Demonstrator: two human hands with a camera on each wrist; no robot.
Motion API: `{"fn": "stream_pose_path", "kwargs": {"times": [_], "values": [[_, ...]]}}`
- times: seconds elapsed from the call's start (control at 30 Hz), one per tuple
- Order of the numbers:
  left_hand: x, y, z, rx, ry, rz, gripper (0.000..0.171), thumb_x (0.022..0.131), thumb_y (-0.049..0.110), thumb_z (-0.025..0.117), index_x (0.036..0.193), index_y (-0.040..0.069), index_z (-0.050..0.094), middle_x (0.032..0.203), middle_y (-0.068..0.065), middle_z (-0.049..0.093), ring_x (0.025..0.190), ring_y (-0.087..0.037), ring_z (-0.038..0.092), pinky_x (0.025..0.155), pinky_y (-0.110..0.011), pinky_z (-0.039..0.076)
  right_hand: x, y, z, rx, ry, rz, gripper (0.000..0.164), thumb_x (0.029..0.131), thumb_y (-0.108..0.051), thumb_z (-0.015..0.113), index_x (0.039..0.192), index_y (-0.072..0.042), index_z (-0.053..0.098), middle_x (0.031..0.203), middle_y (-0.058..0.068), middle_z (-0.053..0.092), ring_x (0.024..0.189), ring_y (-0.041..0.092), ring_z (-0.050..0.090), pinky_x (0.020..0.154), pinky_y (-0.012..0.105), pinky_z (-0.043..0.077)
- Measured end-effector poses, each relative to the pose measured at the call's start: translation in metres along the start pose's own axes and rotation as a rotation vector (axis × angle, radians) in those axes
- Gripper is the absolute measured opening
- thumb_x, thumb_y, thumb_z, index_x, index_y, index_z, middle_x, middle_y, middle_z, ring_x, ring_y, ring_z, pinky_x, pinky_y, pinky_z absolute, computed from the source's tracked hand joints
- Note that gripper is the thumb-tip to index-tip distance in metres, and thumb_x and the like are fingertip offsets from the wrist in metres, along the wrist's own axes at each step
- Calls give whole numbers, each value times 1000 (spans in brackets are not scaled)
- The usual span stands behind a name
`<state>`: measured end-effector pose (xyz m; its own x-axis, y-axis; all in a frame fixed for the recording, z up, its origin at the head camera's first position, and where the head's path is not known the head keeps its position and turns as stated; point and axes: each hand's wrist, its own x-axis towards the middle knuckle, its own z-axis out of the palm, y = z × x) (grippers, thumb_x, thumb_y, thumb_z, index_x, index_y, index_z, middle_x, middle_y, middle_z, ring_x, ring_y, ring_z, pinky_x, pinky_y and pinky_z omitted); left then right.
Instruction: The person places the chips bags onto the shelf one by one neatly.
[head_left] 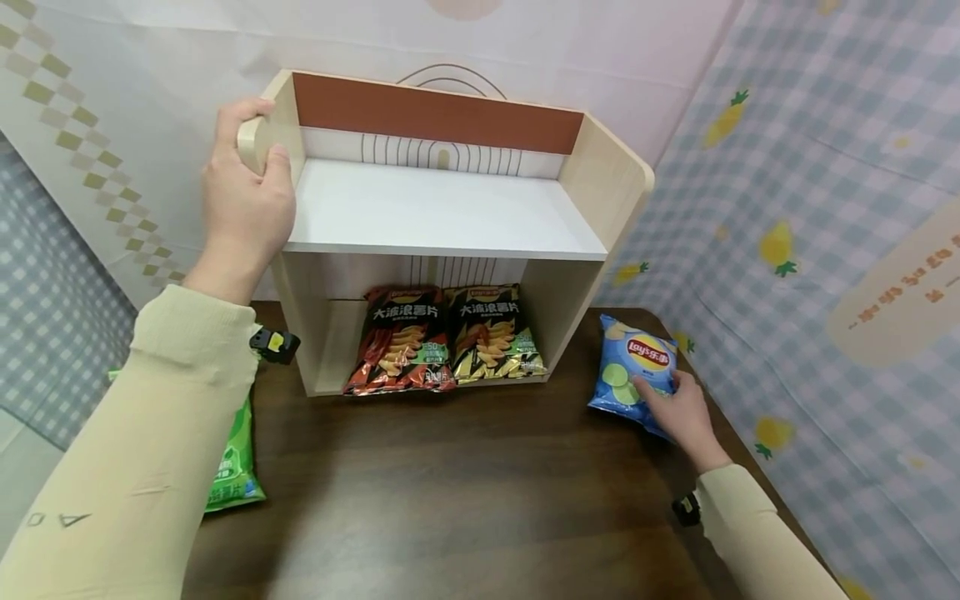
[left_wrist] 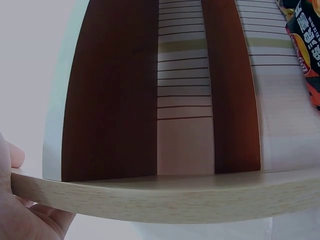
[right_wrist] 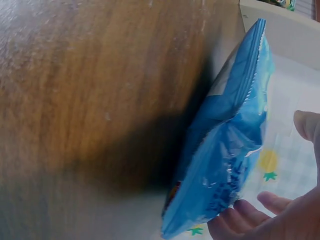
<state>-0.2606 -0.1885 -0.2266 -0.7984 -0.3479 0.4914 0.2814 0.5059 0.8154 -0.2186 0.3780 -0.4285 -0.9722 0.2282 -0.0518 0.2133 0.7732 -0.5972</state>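
My left hand [head_left: 251, 196] grips the upper front corner of the left side panel of a small wooden shelf [head_left: 442, 208], thumb on the inner face. In the left wrist view part of that hand [left_wrist: 30, 210] wraps the panel's pale edge. At the right, my right hand [head_left: 682, 412] is at a blue Lay's chip bag [head_left: 626, 367]. Its thumb overlaps the bag's front in the head view. The right wrist view shows the thumb apart from the bag, with the other fingertips [right_wrist: 227, 220] right at its lower edge.
A red-and-black chip bag [head_left: 405, 342] and a yellow-and-black one [head_left: 492, 333] lean side by side in the shelf's lower compartment. Part of a green bag [head_left: 236, 467] shows behind the left sleeve on the dark wooden table [head_left: 450, 492]. A checked cloth [head_left: 810, 250] borders the right side.
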Motion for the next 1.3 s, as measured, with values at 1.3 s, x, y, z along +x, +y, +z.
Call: {"fn": "stream_pose_path", "kwargs": {"times": [1.3], "values": [[-1,-3,-5,-50,8,28,41,99,22,45,132,46,45,127,-9,51,93,-16,47,69,-31,41,14,32,4,331,-327,359,126,79,-75,53,148,8,-12,149,32,14,128,38,31,106,52,31]]}}
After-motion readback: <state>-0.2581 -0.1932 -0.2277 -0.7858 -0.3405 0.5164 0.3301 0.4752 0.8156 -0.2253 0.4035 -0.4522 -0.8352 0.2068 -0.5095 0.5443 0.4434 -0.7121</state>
